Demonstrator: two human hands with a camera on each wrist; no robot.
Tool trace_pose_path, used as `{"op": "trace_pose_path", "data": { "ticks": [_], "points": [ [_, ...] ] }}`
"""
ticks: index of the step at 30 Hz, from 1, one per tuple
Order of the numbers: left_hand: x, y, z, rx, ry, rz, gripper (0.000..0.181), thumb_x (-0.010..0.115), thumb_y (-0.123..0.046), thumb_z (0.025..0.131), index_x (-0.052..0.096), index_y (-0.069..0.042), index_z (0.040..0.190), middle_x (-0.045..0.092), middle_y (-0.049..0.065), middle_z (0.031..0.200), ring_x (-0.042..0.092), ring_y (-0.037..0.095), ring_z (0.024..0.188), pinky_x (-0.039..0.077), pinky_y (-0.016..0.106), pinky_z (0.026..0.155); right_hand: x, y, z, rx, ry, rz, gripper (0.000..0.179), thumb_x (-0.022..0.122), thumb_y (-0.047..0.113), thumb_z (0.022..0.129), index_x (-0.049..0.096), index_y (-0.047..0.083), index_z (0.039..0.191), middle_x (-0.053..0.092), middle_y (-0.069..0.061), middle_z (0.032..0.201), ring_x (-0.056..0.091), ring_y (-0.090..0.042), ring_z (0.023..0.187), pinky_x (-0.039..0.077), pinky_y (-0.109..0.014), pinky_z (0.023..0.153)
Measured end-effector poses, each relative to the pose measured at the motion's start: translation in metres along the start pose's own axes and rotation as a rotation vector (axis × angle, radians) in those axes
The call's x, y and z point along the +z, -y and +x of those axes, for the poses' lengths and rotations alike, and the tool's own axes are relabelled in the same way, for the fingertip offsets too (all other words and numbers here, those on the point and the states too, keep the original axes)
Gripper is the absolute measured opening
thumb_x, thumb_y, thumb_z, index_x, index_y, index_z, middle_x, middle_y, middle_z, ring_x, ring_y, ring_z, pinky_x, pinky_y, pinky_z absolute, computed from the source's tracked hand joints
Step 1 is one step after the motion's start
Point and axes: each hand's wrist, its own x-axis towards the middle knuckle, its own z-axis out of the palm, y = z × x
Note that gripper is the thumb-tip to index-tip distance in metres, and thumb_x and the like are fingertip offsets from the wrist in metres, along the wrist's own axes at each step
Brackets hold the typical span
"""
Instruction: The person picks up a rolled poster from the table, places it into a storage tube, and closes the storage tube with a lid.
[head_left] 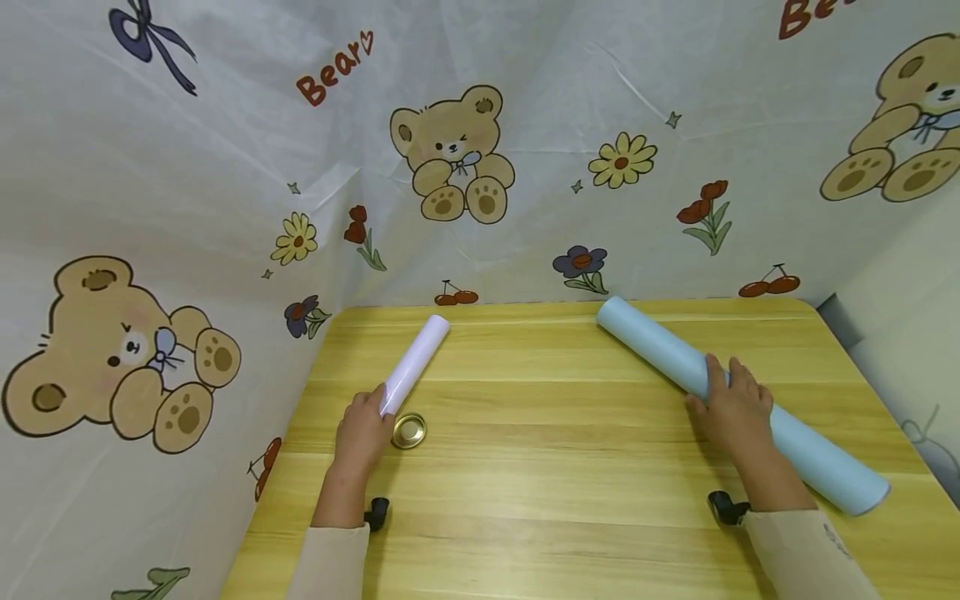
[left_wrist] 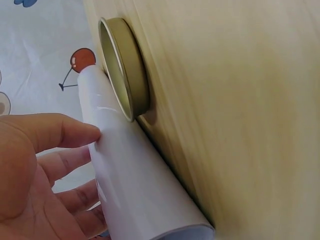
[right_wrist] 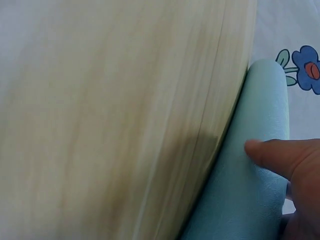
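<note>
On the left of the table, a glossy pale-lilac rolled sheet (head_left: 416, 361) lies at a slant, its near end under my left hand (head_left: 363, 433). The left wrist view shows my thumb (left_wrist: 75, 134) at the side of this roll (left_wrist: 130, 165), with the other fingers partly hidden behind it. A shallow gold round lid (head_left: 409, 431) is right beside the roll. On the right, a longer, thicker light-blue rolled sheet (head_left: 660, 346) lies diagonally. My right hand (head_left: 738, 412) grips it near its middle, thumb (right_wrist: 272, 152) on the near side and fingers over the top.
Both rolls lie on a wood-grain table (head_left: 540, 467). A white cloth with printed bears (head_left: 457, 158) hangs along the back and left edges. Dark wrist straps or mounts (head_left: 726, 507) show below the hands. A thin cord (head_left: 926, 425) hangs beyond the right edge.
</note>
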Motion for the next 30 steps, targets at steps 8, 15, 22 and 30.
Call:
{"op": "trace_pose_path", "data": {
  "ticks": [8,15,22,30],
  "points": [
    [-0.002,0.004,0.001,-0.012,0.016,0.015,0.065,0.067,-0.015,0.094,0.042,-0.005,0.153,0.054,0.031,0.134,0.057,0.049,0.115,0.047,0.064,0.090,-0.003,0.000,0.005,0.033,0.044,-0.043,0.079,0.064,0.014,0.094,0.017,-0.003,0.156,0.023,-0.048,0.146,0.025,-0.067,0.130,0.018,-0.078,0.101],
    [-0.003,0.006,0.002,-0.023,0.006,-0.008,0.067,0.070,-0.012,0.091,0.043,-0.008,0.153,0.053,0.032,0.127,0.057,0.048,0.109,0.050,0.061,0.084,0.000,-0.003,0.010,0.064,0.054,-0.068,0.076,0.065,0.014,0.094,0.019,-0.004,0.152,0.029,-0.047,0.140,0.029,-0.066,0.123,0.023,-0.076,0.094],
    [-0.001,0.008,0.002,-0.032,-0.005,-0.057,0.067,0.070,-0.013,0.091,0.043,-0.007,0.153,0.053,0.032,0.130,0.057,0.050,0.113,0.051,0.063,0.087,-0.002,0.000,0.011,0.056,0.035,-0.074,0.077,0.068,0.011,0.091,0.022,-0.005,0.150,0.033,-0.047,0.135,0.033,-0.066,0.118,0.026,-0.075,0.089],
    [0.000,0.008,0.004,-0.039,-0.041,-0.152,0.066,0.071,-0.018,0.092,0.044,-0.003,0.150,0.059,0.029,0.133,0.060,0.047,0.118,0.050,0.062,0.095,-0.003,-0.004,0.015,0.076,0.044,-0.117,0.081,0.069,0.024,0.094,0.022,-0.005,0.152,0.034,-0.046,0.135,0.035,-0.065,0.117,0.030,-0.077,0.089]
  ]
}}
